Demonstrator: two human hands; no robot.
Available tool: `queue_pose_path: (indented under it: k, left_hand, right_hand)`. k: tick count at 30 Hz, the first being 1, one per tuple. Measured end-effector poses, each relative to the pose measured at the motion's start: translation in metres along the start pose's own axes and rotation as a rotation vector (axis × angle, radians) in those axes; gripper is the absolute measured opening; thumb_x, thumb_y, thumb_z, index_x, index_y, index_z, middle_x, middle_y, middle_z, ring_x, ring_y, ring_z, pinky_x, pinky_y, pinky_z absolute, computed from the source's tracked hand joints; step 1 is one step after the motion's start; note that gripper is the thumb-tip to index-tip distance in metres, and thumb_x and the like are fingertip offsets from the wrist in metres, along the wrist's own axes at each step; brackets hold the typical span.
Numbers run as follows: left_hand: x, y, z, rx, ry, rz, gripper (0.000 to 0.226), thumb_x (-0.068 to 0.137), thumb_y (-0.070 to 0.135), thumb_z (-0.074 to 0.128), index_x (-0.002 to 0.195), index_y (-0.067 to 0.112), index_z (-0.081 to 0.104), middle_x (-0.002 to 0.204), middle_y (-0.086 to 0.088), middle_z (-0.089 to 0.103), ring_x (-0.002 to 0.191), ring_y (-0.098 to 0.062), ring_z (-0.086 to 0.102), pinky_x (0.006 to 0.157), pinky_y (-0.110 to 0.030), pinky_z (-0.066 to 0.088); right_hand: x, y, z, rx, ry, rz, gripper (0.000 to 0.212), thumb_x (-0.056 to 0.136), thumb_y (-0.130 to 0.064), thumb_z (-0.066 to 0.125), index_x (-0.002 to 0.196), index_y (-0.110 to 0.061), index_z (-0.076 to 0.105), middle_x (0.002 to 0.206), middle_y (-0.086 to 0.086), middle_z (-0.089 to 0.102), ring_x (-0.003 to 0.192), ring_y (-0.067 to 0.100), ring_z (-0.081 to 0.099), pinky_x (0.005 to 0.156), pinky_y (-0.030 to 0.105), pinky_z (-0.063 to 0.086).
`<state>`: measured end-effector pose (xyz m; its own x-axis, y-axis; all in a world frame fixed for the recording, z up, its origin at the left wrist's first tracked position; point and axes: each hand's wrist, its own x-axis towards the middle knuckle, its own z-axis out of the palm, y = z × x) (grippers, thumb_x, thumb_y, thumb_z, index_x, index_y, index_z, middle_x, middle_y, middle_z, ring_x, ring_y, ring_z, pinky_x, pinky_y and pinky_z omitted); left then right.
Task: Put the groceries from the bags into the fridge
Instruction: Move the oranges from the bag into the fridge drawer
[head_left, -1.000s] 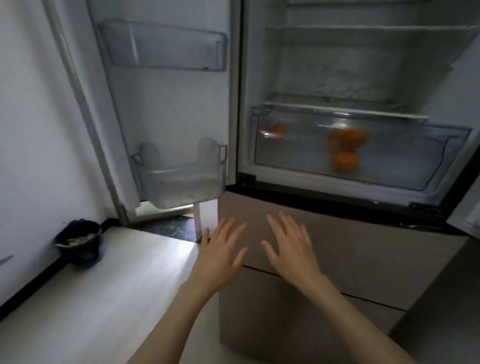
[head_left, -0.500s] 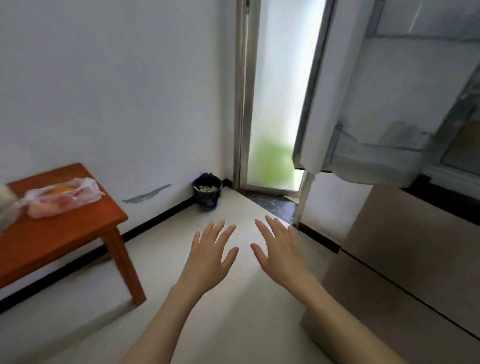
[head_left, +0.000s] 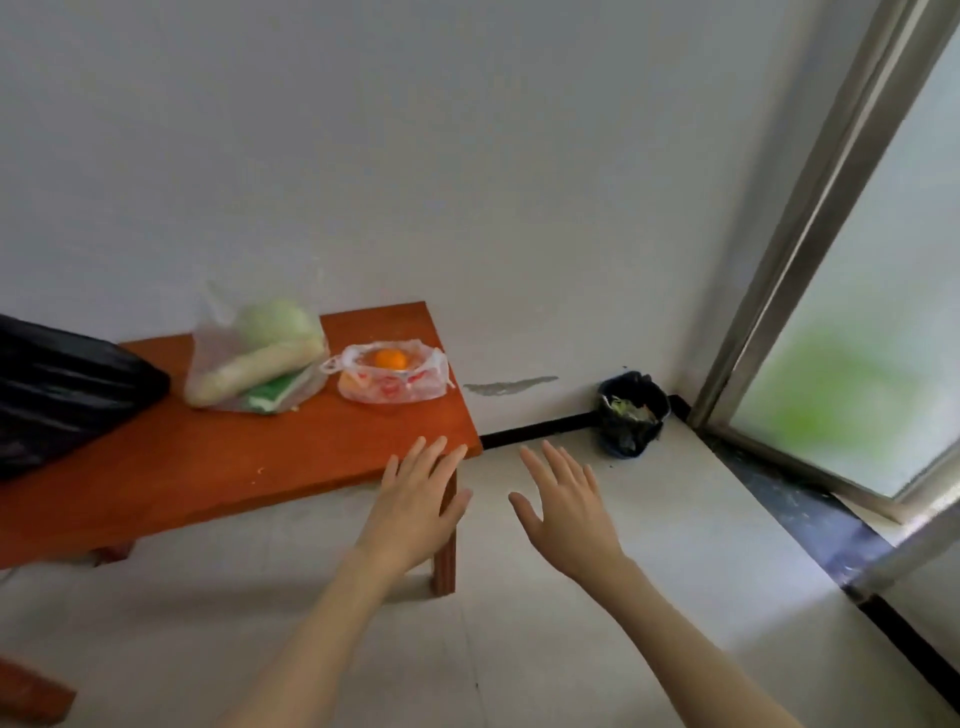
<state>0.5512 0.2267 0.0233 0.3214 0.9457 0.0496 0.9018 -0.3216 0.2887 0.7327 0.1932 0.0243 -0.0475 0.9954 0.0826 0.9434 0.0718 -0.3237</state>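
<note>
white wall behind a low orange desk (head_left: 218, 467). on its far side i see a clear bag of vegetables (head_left: 257, 358) and a small bag holding an orange (head_left: 390, 359). my left hand (head_left: 415, 506) and right hand (head_left: 563, 506) hover nearer, fingers spread, empty.

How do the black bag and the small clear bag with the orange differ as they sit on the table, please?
The black bag is opaque, so its contents are hidden; the small clear bag shows an orange inside. The black bag is much bulkier and runs past the frame's left edge, while the clear bag lies whole near the table's right end. The clear bag carries red print; the black one looks plain. Both rest untouched on the wooden table.
</note>
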Motion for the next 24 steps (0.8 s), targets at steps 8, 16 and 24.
queue_pose_path:
  k: [8,16,24]
  left_hand:
    - [0.072,-0.070,-0.024,-0.006,0.017,-0.162,0.054,0.098,0.044,0.027,0.147,0.028,0.015,0.157,0.003,0.011,0.145,-0.015,0.000,0.118,-0.040,0.004]
    - [0.154,-0.142,-0.019,-0.103,0.065,-0.174,0.045,0.098,0.034,0.034,0.143,0.027,0.028,0.152,0.006,0.025,0.142,-0.010,0.013,0.116,-0.037,0.011]
    - [0.282,-0.233,-0.005,-0.125,0.095,-0.070,0.035,0.096,0.023,0.044,0.130,0.018,0.050,0.136,0.001,0.050,0.129,-0.014,0.039,0.110,-0.030,0.029]
  right_hand:
    - [0.132,-0.022,0.016,0.038,-0.076,-0.130,0.057,0.098,-0.044,0.032,0.149,-0.024,0.013,0.157,0.003,0.014,0.145,0.020,0.008,0.118,0.040,0.006]
    - [0.240,-0.040,0.046,0.094,-0.066,-0.244,0.050,0.097,-0.031,0.041,0.144,-0.020,0.029,0.149,0.004,0.031,0.134,0.023,0.032,0.111,0.034,0.025]
    - [0.388,-0.059,0.099,0.132,0.030,-0.228,0.035,0.099,-0.021,0.040,0.130,-0.012,0.052,0.134,0.008,0.052,0.123,0.025,0.047,0.102,0.035,0.038]
